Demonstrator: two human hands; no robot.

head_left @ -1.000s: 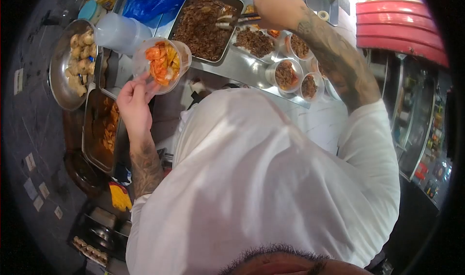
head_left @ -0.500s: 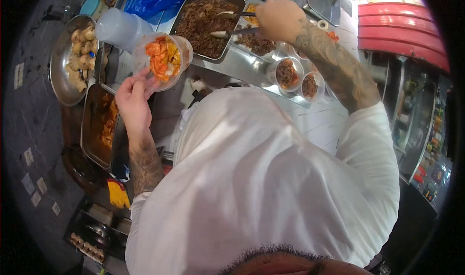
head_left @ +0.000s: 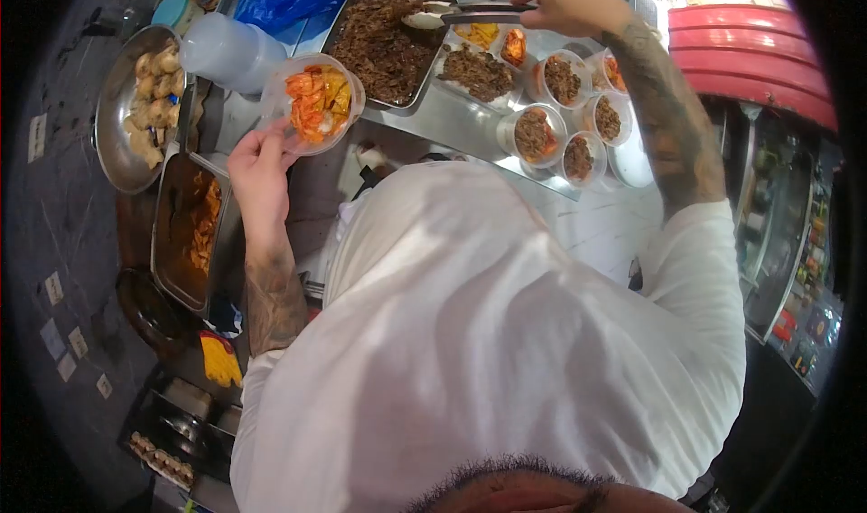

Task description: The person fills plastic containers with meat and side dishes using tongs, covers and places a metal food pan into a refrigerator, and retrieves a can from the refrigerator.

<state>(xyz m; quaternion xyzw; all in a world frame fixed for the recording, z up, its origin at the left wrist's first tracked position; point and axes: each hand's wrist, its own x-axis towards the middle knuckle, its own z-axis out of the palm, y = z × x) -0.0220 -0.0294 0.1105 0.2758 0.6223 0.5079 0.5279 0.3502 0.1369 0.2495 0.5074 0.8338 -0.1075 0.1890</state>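
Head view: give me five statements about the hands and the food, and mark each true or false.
1. The left hand holds a clear plastic tub. True.
2. That tub is empty. False: it holds red and yellow food.
3. The right hand holds tongs. True.
4. The tongs' tips are inside that tub. False: they are at the dark brown food in the metal tray.
5. A blue plastic bag lies beside the metal tray. True.

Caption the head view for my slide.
Left hand holds a cup of orange and yellow food; right hand holds tongs over a tray of meat.
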